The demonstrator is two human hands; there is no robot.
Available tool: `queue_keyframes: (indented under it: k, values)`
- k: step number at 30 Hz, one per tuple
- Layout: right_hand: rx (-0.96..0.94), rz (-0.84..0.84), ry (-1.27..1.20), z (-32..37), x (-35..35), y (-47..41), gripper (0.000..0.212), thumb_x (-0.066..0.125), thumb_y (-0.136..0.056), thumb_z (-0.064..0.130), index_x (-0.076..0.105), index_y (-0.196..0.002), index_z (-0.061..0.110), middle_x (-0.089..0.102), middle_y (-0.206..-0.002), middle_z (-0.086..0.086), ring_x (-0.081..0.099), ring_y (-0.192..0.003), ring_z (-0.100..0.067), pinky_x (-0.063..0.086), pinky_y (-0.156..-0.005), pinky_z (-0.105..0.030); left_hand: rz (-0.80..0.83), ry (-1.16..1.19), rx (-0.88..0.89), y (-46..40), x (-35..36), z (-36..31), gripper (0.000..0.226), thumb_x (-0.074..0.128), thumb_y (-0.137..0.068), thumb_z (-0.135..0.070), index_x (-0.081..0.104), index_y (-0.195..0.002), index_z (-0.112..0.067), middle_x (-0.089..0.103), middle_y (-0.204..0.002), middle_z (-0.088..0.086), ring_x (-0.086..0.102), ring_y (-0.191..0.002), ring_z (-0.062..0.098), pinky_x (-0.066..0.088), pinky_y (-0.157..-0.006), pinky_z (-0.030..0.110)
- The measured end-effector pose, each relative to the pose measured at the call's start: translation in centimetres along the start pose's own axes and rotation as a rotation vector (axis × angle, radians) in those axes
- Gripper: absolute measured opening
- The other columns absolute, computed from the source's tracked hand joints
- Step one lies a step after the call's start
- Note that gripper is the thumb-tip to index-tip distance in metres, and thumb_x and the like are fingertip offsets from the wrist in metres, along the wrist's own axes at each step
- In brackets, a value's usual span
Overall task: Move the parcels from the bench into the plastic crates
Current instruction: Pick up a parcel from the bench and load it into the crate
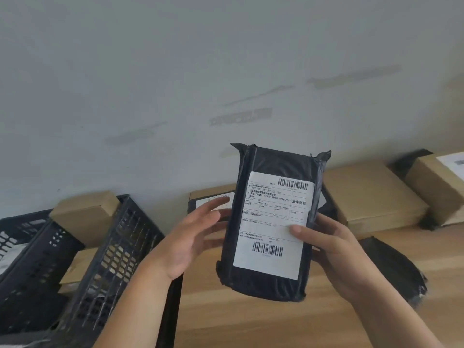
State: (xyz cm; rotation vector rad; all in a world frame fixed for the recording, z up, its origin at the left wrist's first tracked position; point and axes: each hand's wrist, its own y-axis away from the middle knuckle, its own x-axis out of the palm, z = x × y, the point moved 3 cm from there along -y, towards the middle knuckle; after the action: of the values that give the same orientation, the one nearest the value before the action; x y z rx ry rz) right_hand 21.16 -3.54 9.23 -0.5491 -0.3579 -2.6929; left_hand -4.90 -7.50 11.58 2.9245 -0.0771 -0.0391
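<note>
Head view: a person's two bare hands hold one parcel upright above the wooden desk [251,320].
Parcel in hand: black plastic mailer bag [272,222] with a white shipping label [273,222] facing the camera, barcodes at its top and bottom.
Right hand [334,252]: its grip is closed on the mailer's right edge, thumb pressed on the label, fingers behind the bag.
Left hand [193,237]: fingers straight and spread, tips at the mailer's left edge; grip open.
Crates: two black perforated plastic crates [108,267] off the desk's left edge; brown cardboard boxes [85,217] lie in them.
Desk's far edge: brown cardboard boxes [374,197] in a row against the grey wall [226,71].
Desk's right side: another black plastic mailer [394,270] lies flat, near the right hand.
</note>
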Motion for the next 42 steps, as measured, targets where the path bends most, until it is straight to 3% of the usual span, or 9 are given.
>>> queue_keyframes:
  k: [2, 5, 10, 16, 22, 29, 35, 39, 42]
  values:
    - [-0.004, -0.007, 0.006, 0.1, -0.4, 0.5, 0.042, 0.072, -0.081, 0.007, 0.071, -0.123, 0.01, 0.078, -0.116, -0.007, 0.076, -0.103, -0.026, 0.054, -0.086, -0.039, 0.023, -0.089, 0.035, 0.6, 1.4, -1.0, 0.087, 0.084, -0.073, -0.058, 0.052, -0.147, -0.026, 0.066, -0.139, 0.004, 0.063, -0.128, 0.027, 0.051, -0.104, 0.051]
    - [-0.002, -0.006, 0.023, 0.0, -0.8, 1.0, 0.043, 0.072, -0.081, 0.007, 0.07, -0.124, 0.01, 0.078, -0.116, -0.007, 0.076, -0.103, -0.027, 0.055, -0.084, -0.037, -0.007, -0.148, 0.061, 0.9, 2.8, -0.9, 0.077, 0.083, -0.074, -0.043, 0.053, -0.143, -0.032, 0.068, -0.135, 0.0, 0.064, -0.127, 0.023, 0.05, -0.106, 0.053]
    - [0.006, 0.021, 0.042, -0.3, -1.1, 1.5, 0.045, 0.072, -0.08, 0.009, 0.07, -0.125, 0.012, 0.078, -0.118, -0.005, 0.075, -0.106, -0.027, 0.054, -0.087, -0.039, -0.032, -0.209, 0.029, 1.9, 3.3, 0.1, 0.062, 0.085, -0.073, -0.035, 0.06, -0.13, -0.046, 0.07, -0.13, -0.003, 0.065, -0.124, 0.018, 0.05, -0.108, 0.051]
    - [0.05, 0.048, 0.053, -1.5, -0.4, 1.9, 0.045, 0.072, -0.079, 0.009, 0.071, -0.123, 0.012, 0.078, -0.117, -0.004, 0.076, -0.104, -0.026, 0.054, -0.085, -0.037, -0.101, -0.192, -0.019, 3.8, 2.9, 1.4, 0.067, 0.086, -0.071, -0.036, 0.061, -0.132, -0.041, 0.07, -0.131, -0.003, 0.064, -0.125, 0.021, 0.049, -0.108, 0.054]
    - [0.099, 0.025, 0.049, -3.1, -0.1, 3.9, 0.041, 0.07, -0.082, 0.009, 0.072, -0.122, 0.016, 0.079, -0.115, -0.004, 0.077, -0.102, -0.024, 0.054, -0.085, -0.038, -0.088, -0.128, -0.061, 5.5, 3.3, 3.1, 0.073, 0.085, -0.069, -0.032, 0.059, -0.136, -0.031, 0.071, -0.13, 0.0, 0.067, -0.122, 0.024, 0.055, -0.101, 0.047]
    - [0.122, -0.013, 0.068, -3.5, 1.0, 6.6, 0.042, 0.071, -0.08, 0.019, 0.072, -0.122, 0.017, 0.078, -0.116, -0.003, 0.075, -0.105, -0.024, 0.053, -0.099, -0.048, -0.108, -0.09, -0.03, 8.0, 3.6, 3.8, 0.085, 0.086, -0.062, -0.037, 0.053, -0.14, -0.031, 0.073, -0.126, 0.0, 0.07, -0.117, 0.02, 0.059, -0.093, 0.042]
    - [0.141, 0.064, 0.121, -4.5, 5.4, 8.7, 0.047, 0.071, -0.079, 0.018, 0.069, -0.126, 0.019, 0.077, -0.118, -0.005, 0.074, -0.109, -0.026, 0.053, -0.101, -0.05, -0.218, 0.035, -0.012, 14.8, 0.9, 5.2, 0.085, 0.087, -0.061, -0.035, 0.053, -0.139, -0.031, 0.074, -0.124, 0.003, 0.07, -0.117, 0.023, 0.058, -0.094, 0.046]
    - [0.225, 0.18, 0.177, -7.3, 10.4, 11.0, 0.051, 0.077, -0.078, 0.014, 0.069, -0.128, 0.017, 0.076, -0.121, -0.007, 0.073, -0.111, -0.029, 0.053, -0.101, -0.05, -0.351, 0.118, -0.05, 22.6, -1.5, 7.5, 0.085, 0.088, -0.061, -0.034, 0.053, -0.138, -0.029, 0.074, -0.124, 0.002, 0.071, -0.116, 0.023, 0.061, -0.09, 0.038]
    - [0.289, 0.272, 0.227, -10.0, 14.0, 13.2, 0.056, 0.08, -0.072, 0.015, 0.07, -0.127, 0.016, 0.076, -0.121, -0.009, 0.073, -0.109, -0.029, 0.052, -0.093, -0.046, -0.46, 0.163, -0.101, 28.9, -2.7, 9.9, 0.079, 0.089, -0.069, -0.027, 0.054, -0.14, -0.027, 0.074, -0.124, 0.004, 0.071, -0.116, 0.026, 0.057, -0.098, 0.049]
